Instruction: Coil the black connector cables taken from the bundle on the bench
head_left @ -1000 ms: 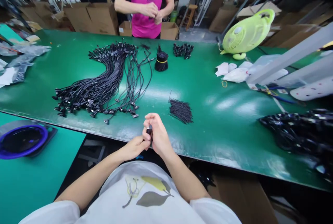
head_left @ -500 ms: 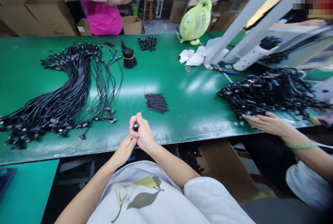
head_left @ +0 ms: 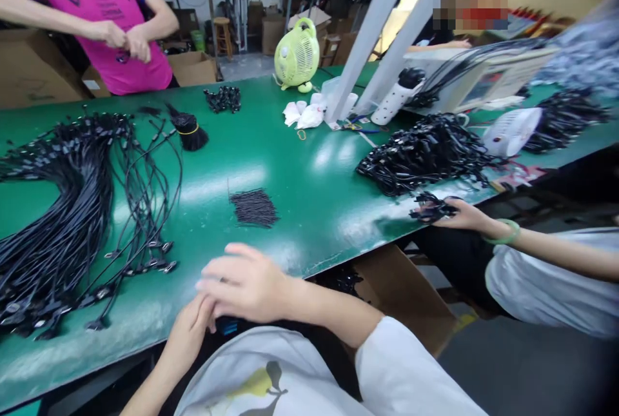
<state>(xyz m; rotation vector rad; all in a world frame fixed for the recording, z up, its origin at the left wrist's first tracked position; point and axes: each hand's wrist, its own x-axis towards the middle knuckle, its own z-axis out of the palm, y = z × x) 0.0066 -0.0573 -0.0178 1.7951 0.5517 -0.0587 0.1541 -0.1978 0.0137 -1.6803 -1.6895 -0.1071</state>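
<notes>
I see black cables (head_left: 90, 184) heaped at the left, curving from far to near, metal-tipped plugs (head_left: 95, 324) at their near ends, several splayed loose; right of them, thin black strips (head_left: 254, 208) lie flat, bunched together.

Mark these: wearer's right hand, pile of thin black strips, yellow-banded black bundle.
Right hand (head_left: 252, 284): head view, back of the hand.
Pile of thin black strips (head_left: 254, 208): head view, middle of the pile.
Yellow-banded black bundle (head_left: 194, 139): head view, dark body below the band.
</notes>
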